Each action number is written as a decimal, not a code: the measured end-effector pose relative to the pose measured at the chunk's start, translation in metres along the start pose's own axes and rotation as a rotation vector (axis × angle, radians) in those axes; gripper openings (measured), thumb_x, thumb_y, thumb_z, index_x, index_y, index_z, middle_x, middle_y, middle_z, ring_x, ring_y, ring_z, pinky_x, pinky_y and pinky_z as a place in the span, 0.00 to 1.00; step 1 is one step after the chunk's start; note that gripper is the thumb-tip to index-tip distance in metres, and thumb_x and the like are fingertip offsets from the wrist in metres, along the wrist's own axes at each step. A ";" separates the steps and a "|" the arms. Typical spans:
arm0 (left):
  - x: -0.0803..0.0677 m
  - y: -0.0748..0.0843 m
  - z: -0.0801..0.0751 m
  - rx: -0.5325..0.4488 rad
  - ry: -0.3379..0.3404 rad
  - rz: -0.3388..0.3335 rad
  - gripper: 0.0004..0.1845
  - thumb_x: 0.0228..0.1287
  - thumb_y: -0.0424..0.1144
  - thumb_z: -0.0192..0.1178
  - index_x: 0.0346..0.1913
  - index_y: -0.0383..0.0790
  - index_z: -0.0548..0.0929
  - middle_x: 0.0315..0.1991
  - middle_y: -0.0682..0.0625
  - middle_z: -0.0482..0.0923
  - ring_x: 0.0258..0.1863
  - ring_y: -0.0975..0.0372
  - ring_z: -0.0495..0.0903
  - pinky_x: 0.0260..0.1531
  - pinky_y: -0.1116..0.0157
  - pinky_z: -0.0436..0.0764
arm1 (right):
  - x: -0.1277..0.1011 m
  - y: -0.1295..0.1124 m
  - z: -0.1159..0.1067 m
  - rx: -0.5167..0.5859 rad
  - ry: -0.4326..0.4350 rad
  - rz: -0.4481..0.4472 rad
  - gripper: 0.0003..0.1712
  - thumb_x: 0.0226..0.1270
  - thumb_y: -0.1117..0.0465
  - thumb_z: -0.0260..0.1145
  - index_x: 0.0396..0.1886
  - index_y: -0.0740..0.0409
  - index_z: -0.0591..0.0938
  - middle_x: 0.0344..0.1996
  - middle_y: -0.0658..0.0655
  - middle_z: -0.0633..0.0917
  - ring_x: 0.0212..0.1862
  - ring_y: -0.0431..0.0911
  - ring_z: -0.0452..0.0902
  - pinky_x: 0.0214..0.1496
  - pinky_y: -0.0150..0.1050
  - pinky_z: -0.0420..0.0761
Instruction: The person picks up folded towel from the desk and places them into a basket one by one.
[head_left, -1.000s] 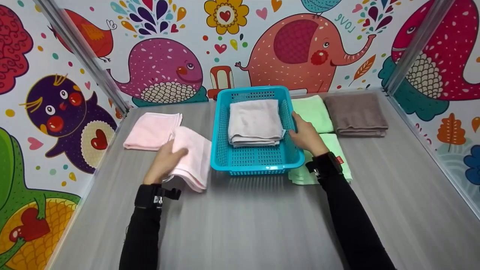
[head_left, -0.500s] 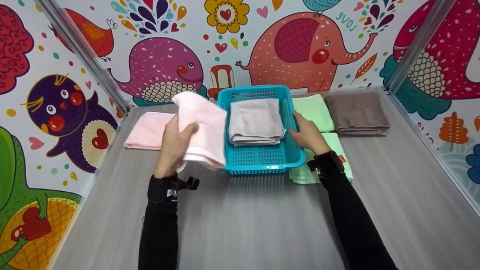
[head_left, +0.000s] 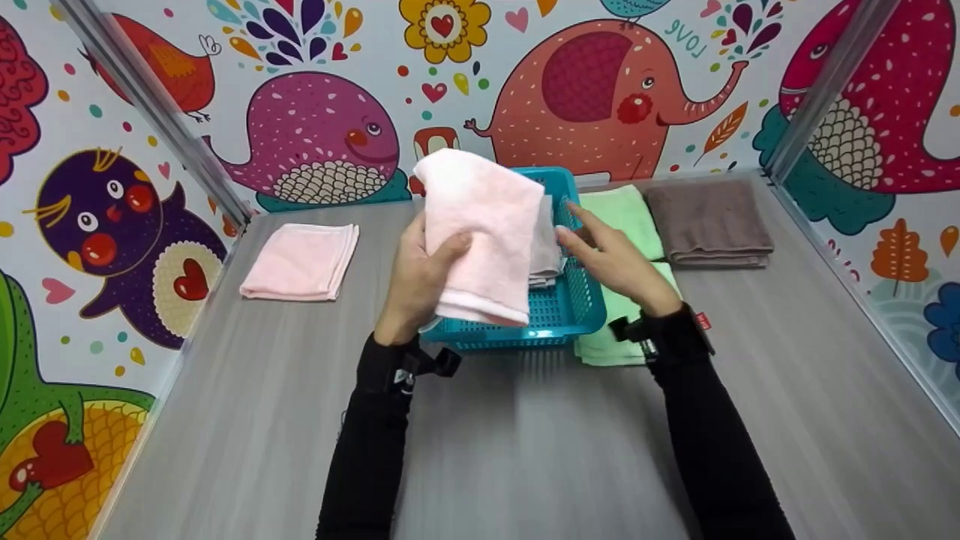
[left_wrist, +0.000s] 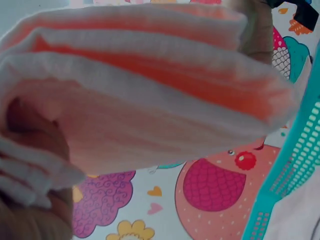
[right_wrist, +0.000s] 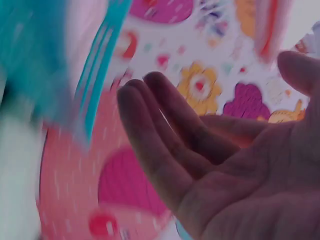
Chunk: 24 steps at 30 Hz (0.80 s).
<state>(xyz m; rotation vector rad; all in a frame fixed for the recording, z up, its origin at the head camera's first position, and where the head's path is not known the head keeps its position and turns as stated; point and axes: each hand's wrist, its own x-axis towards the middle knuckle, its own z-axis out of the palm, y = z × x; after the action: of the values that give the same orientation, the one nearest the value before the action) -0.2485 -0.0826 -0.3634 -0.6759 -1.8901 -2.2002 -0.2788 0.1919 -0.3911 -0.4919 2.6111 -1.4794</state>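
Note:
My left hand (head_left: 420, 277) grips a folded pale pink towel (head_left: 484, 240) by its left side, thumb on top, and holds it above the blue basket (head_left: 589, 304). In the left wrist view the folded layers of the pink towel (left_wrist: 150, 115) fill the upper part. Inside the basket lies a light grey folded towel (head_left: 546, 244), partly hidden by the pink one. Over the basket's right rim my right hand (head_left: 619, 262) is raised, holding nothing. The right wrist view shows the right hand (right_wrist: 215, 160) with fingers extended and thumb apart, near the basket edge (right_wrist: 100, 65).
Another folded pink towel (head_left: 300, 262) lies at the left of the grey table (head_left: 247, 420). Green towels (head_left: 622, 217) lie right of the basket, partly under the right arm. A brown folded stack (head_left: 709, 221) sits further right. Cartoon-printed walls (head_left: 450, 75) border the table.
My left hand has lifted the pink towel off the table and carried it right, over the basket. My right hand has let go of the basket's right rim and opened.

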 end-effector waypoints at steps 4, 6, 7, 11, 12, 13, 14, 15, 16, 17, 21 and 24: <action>0.001 -0.005 0.006 0.068 -0.070 0.037 0.27 0.67 0.36 0.61 0.65 0.25 0.71 0.42 0.41 0.82 0.33 0.59 0.86 0.34 0.61 0.87 | -0.001 -0.017 0.020 0.323 -0.125 -0.083 0.45 0.83 0.46 0.54 0.86 0.50 0.41 0.74 0.63 0.67 0.67 0.57 0.74 0.67 0.53 0.80; 0.002 -0.008 0.006 0.127 -0.079 0.036 0.29 0.68 0.36 0.62 0.68 0.25 0.69 0.44 0.39 0.83 0.35 0.59 0.85 0.36 0.61 0.87 | -0.002 -0.022 0.027 0.394 -0.100 -0.129 0.47 0.81 0.50 0.58 0.85 0.48 0.40 0.74 0.61 0.64 0.65 0.56 0.74 0.63 0.48 0.83; 0.002 -0.009 0.006 0.161 -0.072 0.029 0.30 0.68 0.35 0.63 0.69 0.26 0.69 0.45 0.39 0.83 0.36 0.59 0.85 0.37 0.62 0.86 | -0.002 -0.023 0.028 0.408 -0.066 -0.151 0.49 0.80 0.52 0.61 0.85 0.46 0.39 0.74 0.60 0.65 0.62 0.56 0.76 0.60 0.46 0.85; 0.006 -0.015 0.001 0.309 -0.012 -0.011 0.34 0.67 0.38 0.68 0.71 0.29 0.67 0.53 0.36 0.81 0.43 0.57 0.82 0.44 0.63 0.83 | -0.004 -0.023 0.028 0.409 0.092 -0.230 0.57 0.75 0.60 0.66 0.86 0.36 0.37 0.78 0.56 0.60 0.59 0.56 0.79 0.50 0.41 0.89; 0.006 -0.016 0.000 0.327 0.003 -0.020 0.36 0.66 0.39 0.69 0.72 0.31 0.65 0.54 0.36 0.81 0.44 0.56 0.82 0.45 0.62 0.84 | -0.004 -0.022 0.028 0.389 0.113 -0.246 0.56 0.75 0.61 0.66 0.86 0.35 0.38 0.79 0.55 0.59 0.60 0.55 0.78 0.49 0.41 0.89; 0.007 -0.017 -0.001 0.348 0.021 -0.022 0.39 0.65 0.40 0.71 0.72 0.34 0.63 0.56 0.36 0.79 0.45 0.55 0.82 0.45 0.62 0.84 | -0.005 -0.022 0.027 0.352 0.129 -0.263 0.54 0.76 0.61 0.66 0.86 0.36 0.42 0.79 0.54 0.60 0.55 0.54 0.80 0.47 0.37 0.88; 0.008 -0.018 -0.001 0.353 0.034 -0.018 0.41 0.64 0.40 0.72 0.73 0.36 0.60 0.58 0.35 0.78 0.48 0.54 0.82 0.46 0.61 0.85 | -0.005 -0.021 0.026 0.321 0.135 -0.273 0.50 0.76 0.61 0.66 0.86 0.37 0.48 0.79 0.53 0.60 0.54 0.52 0.80 0.46 0.36 0.88; 0.008 -0.019 -0.002 0.353 0.046 -0.008 0.43 0.63 0.40 0.74 0.73 0.39 0.57 0.62 0.36 0.74 0.51 0.53 0.82 0.47 0.60 0.86 | -0.006 -0.020 0.026 0.283 0.135 -0.279 0.45 0.76 0.60 0.65 0.85 0.40 0.54 0.78 0.53 0.62 0.51 0.51 0.82 0.44 0.35 0.88; 0.009 -0.019 -0.002 0.361 0.051 0.011 0.45 0.63 0.39 0.74 0.73 0.41 0.55 0.66 0.36 0.71 0.54 0.52 0.82 0.49 0.58 0.86 | -0.006 -0.020 0.025 0.246 0.135 -0.283 0.40 0.77 0.59 0.65 0.83 0.42 0.61 0.77 0.54 0.65 0.46 0.50 0.83 0.42 0.33 0.87; 0.009 -0.019 -0.002 0.365 0.050 0.036 0.45 0.63 0.39 0.74 0.74 0.42 0.54 0.68 0.37 0.67 0.56 0.51 0.82 0.49 0.56 0.86 | -0.006 -0.020 0.025 0.213 0.133 -0.284 0.35 0.77 0.58 0.65 0.80 0.44 0.66 0.75 0.54 0.69 0.42 0.49 0.83 0.39 0.32 0.86; 0.009 -0.019 -0.003 0.475 0.008 0.120 0.44 0.66 0.39 0.71 0.77 0.48 0.55 0.78 0.41 0.57 0.68 0.51 0.73 0.63 0.48 0.77 | -0.006 -0.020 0.023 0.160 0.125 -0.279 0.27 0.78 0.59 0.64 0.74 0.47 0.76 0.69 0.55 0.76 0.34 0.49 0.85 0.34 0.32 0.84; 0.010 -0.019 -0.005 0.554 -0.073 0.116 0.39 0.70 0.40 0.67 0.79 0.48 0.60 0.79 0.42 0.61 0.73 0.50 0.67 0.72 0.43 0.66 | -0.004 -0.020 0.020 0.157 0.119 -0.289 0.28 0.78 0.61 0.64 0.75 0.49 0.75 0.72 0.55 0.74 0.42 0.49 0.83 0.36 0.31 0.84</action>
<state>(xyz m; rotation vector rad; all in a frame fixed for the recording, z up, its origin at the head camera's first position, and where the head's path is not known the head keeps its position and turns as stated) -0.2664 -0.0825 -0.3763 -0.7363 -2.2809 -1.4892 -0.2655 0.1676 -0.3844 -0.8152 2.5667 -1.8359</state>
